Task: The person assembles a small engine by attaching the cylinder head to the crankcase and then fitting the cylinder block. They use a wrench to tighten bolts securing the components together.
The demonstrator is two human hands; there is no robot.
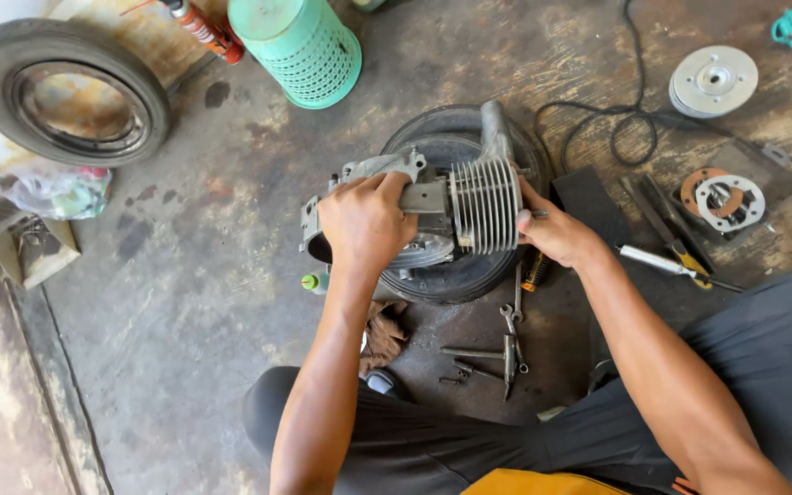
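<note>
You sit on a stained concrete floor (213, 302). On it lie a tyre (66, 90), a green basket (300, 46), a black cable (616, 119), metal discs (713, 81), spanners (509, 344), a rag (382, 332) and a second tyre (451, 275) under the engine (442, 211).

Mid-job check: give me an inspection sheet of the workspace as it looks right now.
Surface: stained, worn concrete floor.
Job's things: small engine with finned cylinder, lying on a black tyre.
Clutter: loose spanners and bolts, rag, screwdriver, gasket and ring plate, metal disc, green basket, spray can, spare tyre, plastic bag.
Grippers: left hand grips the engine casing from above; right hand rests against the cylinder's fin side, fingers at the fins.
Cables: black cable looped on the floor behind the engine.
Surroundings: the person's dark-trousered legs; nothing else seen.
</note>
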